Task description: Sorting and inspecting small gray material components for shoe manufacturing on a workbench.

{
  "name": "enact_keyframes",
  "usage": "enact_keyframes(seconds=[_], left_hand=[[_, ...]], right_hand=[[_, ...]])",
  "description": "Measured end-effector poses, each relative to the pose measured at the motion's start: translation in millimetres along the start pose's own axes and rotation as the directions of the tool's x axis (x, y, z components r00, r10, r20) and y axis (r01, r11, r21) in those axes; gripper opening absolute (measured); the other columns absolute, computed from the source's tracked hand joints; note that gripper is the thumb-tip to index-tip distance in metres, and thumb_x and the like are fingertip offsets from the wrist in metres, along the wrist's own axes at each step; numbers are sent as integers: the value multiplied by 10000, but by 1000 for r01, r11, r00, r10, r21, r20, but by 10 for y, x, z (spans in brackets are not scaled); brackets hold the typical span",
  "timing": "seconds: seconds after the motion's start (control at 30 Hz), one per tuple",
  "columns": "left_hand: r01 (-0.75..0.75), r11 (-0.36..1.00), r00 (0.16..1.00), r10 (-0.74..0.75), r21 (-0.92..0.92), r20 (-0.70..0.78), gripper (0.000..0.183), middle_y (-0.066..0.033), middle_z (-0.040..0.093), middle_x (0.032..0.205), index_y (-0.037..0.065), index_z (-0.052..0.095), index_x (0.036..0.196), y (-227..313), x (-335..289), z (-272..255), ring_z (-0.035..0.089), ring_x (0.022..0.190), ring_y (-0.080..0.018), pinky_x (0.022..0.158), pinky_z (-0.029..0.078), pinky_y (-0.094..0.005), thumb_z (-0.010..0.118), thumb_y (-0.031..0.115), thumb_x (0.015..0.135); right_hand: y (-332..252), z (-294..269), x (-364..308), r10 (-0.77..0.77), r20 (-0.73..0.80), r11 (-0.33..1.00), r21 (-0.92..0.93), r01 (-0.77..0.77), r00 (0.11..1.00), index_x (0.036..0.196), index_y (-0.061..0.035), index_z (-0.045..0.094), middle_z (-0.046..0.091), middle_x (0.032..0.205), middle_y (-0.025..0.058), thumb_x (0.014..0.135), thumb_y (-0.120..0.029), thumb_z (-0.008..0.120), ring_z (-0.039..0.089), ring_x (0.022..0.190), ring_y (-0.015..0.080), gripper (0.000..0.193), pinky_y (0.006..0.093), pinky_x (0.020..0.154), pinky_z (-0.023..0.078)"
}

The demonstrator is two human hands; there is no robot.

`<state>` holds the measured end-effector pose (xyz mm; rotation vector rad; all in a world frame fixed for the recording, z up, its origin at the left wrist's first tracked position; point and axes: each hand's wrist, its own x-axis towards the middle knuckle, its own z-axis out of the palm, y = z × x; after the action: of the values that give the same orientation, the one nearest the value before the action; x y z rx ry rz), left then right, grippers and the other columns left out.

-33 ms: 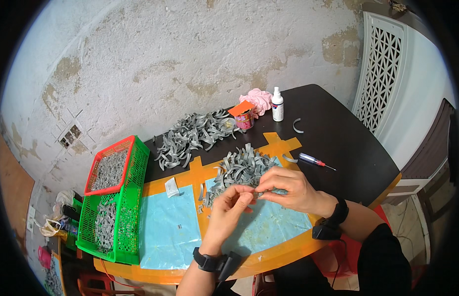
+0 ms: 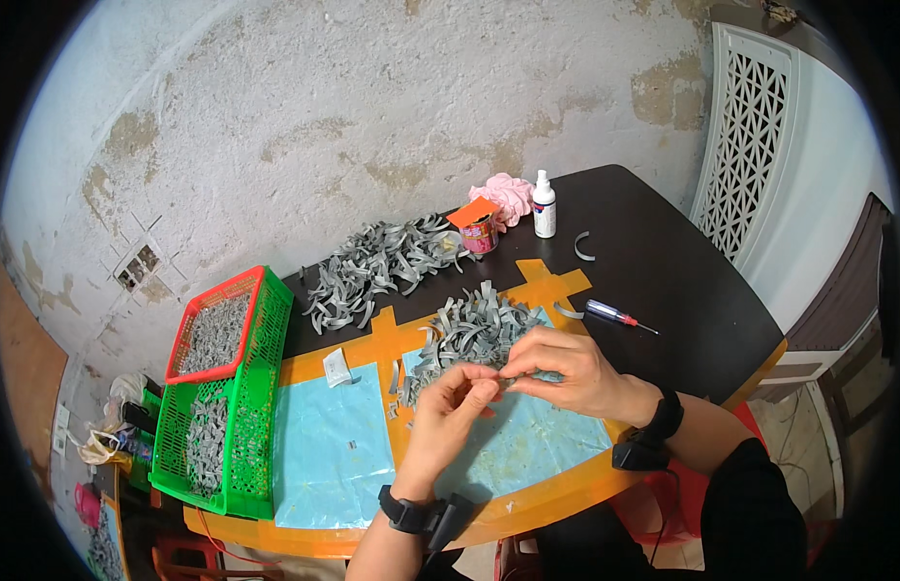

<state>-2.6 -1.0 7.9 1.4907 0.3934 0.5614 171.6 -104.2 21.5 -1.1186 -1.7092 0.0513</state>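
Over the blue sheet (image 2: 508, 455), my left hand (image 2: 452, 412) and my right hand (image 2: 566, 373) meet, fingertips nearly touching. Both are closed in a pinch around something small; the fingers cover most of it, so its kind cannot be made out. Just beyond the fingers rises a pile of curved grey strips (image 2: 474, 329), partly hidden by my hands. A few small grey pieces (image 2: 393, 411) lie left of this pile, beside my left hand. A dark strap band sits on each wrist.
Farther back lies a larger heap of grey strips (image 2: 377, 266), beside a tin (image 2: 480, 235), a pink cloth (image 2: 506, 198) and a white spray bottle (image 2: 544, 208). A screwdriver (image 2: 612, 313) lies right. Green basket (image 2: 246, 436) and red basket (image 2: 182, 334) hold grey pieces at left.
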Motion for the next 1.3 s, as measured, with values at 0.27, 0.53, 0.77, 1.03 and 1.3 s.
enact_keyframes(seconds=[0.27,0.53,0.77,1.03,1.3], left_hand=[[31,1000,999,-31,-2,16,99,-17,648,795,27,635,915,-31,-10,-44,582,751,-80,685,462,-227,637,123,888],[-64,997,997,66,48,-35,90,-24,641,781,16,631,875,54,-46,52,576,746,-89,694,458,-225,653,104,871],[-453,668,835,550,591,17,92,-68,672,819,24,667,836,160,-51,65,632,750,-188,680,491,-275,714,21,757],[-502,630,808,586,593,61,128,-78,686,824,28,673,791,164,-35,79,641,768,-188,691,495,-282,754,-9,699],[-504,602,818,563,620,118,104,-83,672,849,15,639,800,149,-62,79,634,792,-183,696,499,-280,724,-8,744]], right_hand=[[-38,21,-32,63,40,997,44,-65,997,919,-15,634,579,885,78,741,16,690,606,755,184,189,282,621,493],[-52,-12,-22,35,36,999,34,-36,999,928,-6,623,582,895,81,755,27,681,603,764,171,186,269,643,495],[-49,1,-26,97,40,982,157,-102,994,929,-8,632,595,897,78,754,42,684,603,768,159,189,267,626,486],[4,-2,-44,-28,-50,999,41,30,998,843,-22,627,599,839,80,713,61,688,613,750,216,166,295,600,480],[-2,0,-44,-42,-22,999,5,42,999,868,-33,623,601,862,77,736,25,682,615,763,222,155,306,624,483]])
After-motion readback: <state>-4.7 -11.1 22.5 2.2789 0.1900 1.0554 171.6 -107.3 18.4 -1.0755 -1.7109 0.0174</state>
